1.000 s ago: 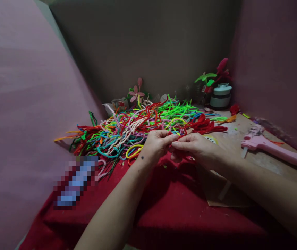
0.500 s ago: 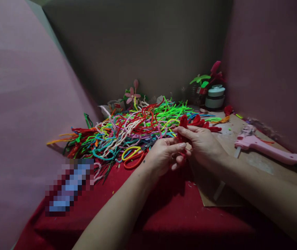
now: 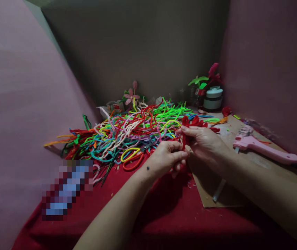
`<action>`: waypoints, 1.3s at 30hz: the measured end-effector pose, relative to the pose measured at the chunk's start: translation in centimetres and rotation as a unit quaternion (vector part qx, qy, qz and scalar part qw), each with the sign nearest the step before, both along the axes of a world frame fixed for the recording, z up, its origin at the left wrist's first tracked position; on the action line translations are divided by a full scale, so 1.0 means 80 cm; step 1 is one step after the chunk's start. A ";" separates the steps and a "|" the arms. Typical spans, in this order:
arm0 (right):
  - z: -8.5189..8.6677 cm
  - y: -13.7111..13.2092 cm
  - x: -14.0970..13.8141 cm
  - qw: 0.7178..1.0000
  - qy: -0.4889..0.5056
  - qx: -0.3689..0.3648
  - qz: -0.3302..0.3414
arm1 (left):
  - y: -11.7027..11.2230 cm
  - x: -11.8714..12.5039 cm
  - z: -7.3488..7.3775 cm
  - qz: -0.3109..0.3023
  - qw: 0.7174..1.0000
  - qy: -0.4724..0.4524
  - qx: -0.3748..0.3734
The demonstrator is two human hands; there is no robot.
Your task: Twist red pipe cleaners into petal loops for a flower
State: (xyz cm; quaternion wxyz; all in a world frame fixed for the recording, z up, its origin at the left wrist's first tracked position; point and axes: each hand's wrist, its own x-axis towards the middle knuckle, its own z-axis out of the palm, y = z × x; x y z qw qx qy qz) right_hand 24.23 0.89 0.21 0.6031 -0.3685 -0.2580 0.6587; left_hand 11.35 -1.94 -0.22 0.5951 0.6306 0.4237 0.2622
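Dim overall, darkest low and right of my grip. Below it, my left hand [image 3: 167, 159] and right hand [image 3: 206, 141] shade the red cloth [image 3: 179, 222]. Left of it, coarse pixel blocks [image 3: 69, 187] mask one patch; beyond, the grey wall [image 3: 138, 48] looks soft.

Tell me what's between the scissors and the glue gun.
In the head view: the left hand, the right hand and the red pipe cleaner they hold.

From the left hand [image 3: 167, 158], scissors [image 3: 141, 152] lie at nine o'clock, piled pipe cleaners [image 3: 127, 131] at ten, a jar [image 3: 213, 103] at one, and a glue gun [image 3: 266, 148] on cardboard [image 3: 203, 185] at three.
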 end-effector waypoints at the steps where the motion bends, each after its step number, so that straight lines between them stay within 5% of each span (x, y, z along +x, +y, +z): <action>1: 0.004 0.003 0.004 1.000 0.014 0.003 -0.026 | -0.001 0.001 -0.002 0.004 1.000 0.010 0.002; 4: 0.013 0.011 0.012 0.996 0.047 0.004 -0.070 | 0.002 0.001 -0.006 0.058 0.993 0.054 0.085; 8: 0.004 0.014 0.009 0.998 0.056 -0.028 -0.021 | 0.016 -0.007 -0.011 0.154 0.942 0.036 0.296; 11: -0.008 0.011 0.002 0.995 0.095 -0.039 0.020 | 0.019 -0.010 -0.017 0.126 0.881 0.043 0.454; 14: -0.015 0.007 -0.004 0.989 0.121 -0.044 0.068 | 0.017 -0.010 -0.024 0.092 0.789 0.109 0.598; 17: -0.016 0.004 -0.006 0.991 0.100 -0.038 0.079 | 0.015 -0.012 -0.025 0.077 0.734 0.133 0.661; 20: -0.015 0.004 -0.006 0.993 0.077 -0.014 0.093 | 0.016 -0.013 -0.019 0.057 0.749 0.105 0.651; 24: -0.015 0.003 -0.003 0.991 0.012 0.031 0.129 | 0.016 -0.015 -0.007 0.022 0.809 0.044 0.585; 29: -0.017 0.001 -0.005 0.990 -0.061 0.091 0.087 | 0.013 -0.021 0.007 0.062 0.854 0.015 0.517; 34: -0.014 0.002 -0.004 0.980 -0.134 0.118 0.090 | 0.013 -0.025 0.013 0.115 0.834 0.060 0.536; 39: -0.011 -0.002 -0.001 0.958 -0.225 0.145 0.103 | 0.015 -0.026 0.006 0.160 0.771 0.194 0.585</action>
